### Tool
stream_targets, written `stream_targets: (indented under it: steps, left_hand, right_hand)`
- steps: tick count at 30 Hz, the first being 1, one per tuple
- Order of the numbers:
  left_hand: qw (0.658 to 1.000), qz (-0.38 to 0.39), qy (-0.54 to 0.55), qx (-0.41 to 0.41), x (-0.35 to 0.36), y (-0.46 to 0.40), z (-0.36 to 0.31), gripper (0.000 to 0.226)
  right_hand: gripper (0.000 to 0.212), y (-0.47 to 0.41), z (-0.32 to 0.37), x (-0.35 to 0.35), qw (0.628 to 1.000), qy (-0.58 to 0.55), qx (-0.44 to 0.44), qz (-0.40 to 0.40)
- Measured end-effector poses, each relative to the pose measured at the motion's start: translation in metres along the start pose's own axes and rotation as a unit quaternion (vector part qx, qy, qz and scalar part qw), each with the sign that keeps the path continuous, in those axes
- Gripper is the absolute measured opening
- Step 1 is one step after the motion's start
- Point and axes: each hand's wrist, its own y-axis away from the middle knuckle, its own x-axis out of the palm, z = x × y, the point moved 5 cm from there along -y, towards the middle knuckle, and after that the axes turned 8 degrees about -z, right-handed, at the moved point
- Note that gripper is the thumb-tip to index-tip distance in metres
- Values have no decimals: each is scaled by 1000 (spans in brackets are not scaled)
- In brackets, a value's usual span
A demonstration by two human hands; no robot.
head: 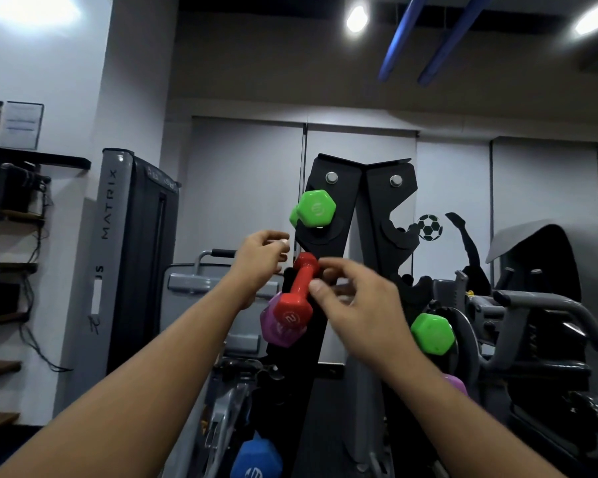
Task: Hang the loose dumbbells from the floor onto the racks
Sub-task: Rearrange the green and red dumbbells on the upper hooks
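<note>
From the head camera we see the black dumbbell rack [335, 257] standing upright in front of us, its two hooked plates meeting at the top. Our right hand [356, 307] reaches to its left plate, thumb and curled fingers pinching the handle of a red dumbbell [296, 294], which tilts with its near head low and its far head up against the rack. We cannot tell whether it sits in a hook. Our left hand [261, 258] hovers just left of the dumbbell, fingers loosely curled and holding nothing.

A green dumbbell [313, 208] hangs in the upper left hook. A purple dumbbell [278, 331] sits just behind the red one's near head. Another green one [432, 334] hangs on the right side, and a blue dumbbell [252, 460] shows at the bottom. A grey Matrix machine [118, 257] stands to the left.
</note>
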Motion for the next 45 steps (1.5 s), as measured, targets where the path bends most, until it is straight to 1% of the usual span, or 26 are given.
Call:
stream_targets:
  steps: [4,8,13,16,18,20,23,27,30,33,36,38,40,43,45]
  left_hand:
    - [1000,-22,7,-2,-3,-17,-7,16]
    - [1000,-25,-12,5,1,-29,-15,19]
    - [999,-32,-14,3,7,-38,-20,19]
    - [999,-29,-13,-7,12,-43,-18,29]
    - [999,-19,-16,-21,16,-46,-14,35]
    - [999,-3,-8,-52,21,-47,-10,35]
    - [996,18,19,-86,30,-48,-8,29]
    - [994,38,49,-94,41,-52,-11,24]
    - [993,29,76,-83,47,-58,-16,23]
    - [990,26,111,-87,50,-57,-22,14]
    - [986,9,136,-100,50,-57,-23,19]
    - [982,-7,156,-111,50,-58,-16,15]
    - [979,-5,169,-114,50,-59,-8,7]
    - [980,27,160,-112,51,-64,-1,18]
    - [985,45,126,-113,49,-66,0,18]
  right_hand:
    - [27,-37,9,-22,999,35,-11,-22]
    - [25,-66,21,-33,996,81,-30,-21]
    - [32,-86,31,-37,994,101,-44,-18]
    - [37,-95,27,-33,992,122,-45,-5]
    - [41,-102,22,-28,990,132,-39,4]
    - [43,-107,17,-22,990,137,-27,8]
    - [42,-114,8,-10,991,135,-1,24]
    - [46,-122,-1,8,993,109,25,37]
    - [47,-130,-2,11,996,83,38,22]
    - [43,-134,0,13,996,80,31,4]
    - [39,-129,-1,15,998,51,30,-26]
    - [40,-123,-1,16,998,37,28,-39]
    - [39,-120,-2,17,999,25,30,-37]
    - [39,-120,-3,16,999,22,29,-27]
    - [39,-120,-4,15,999,23,31,-16]
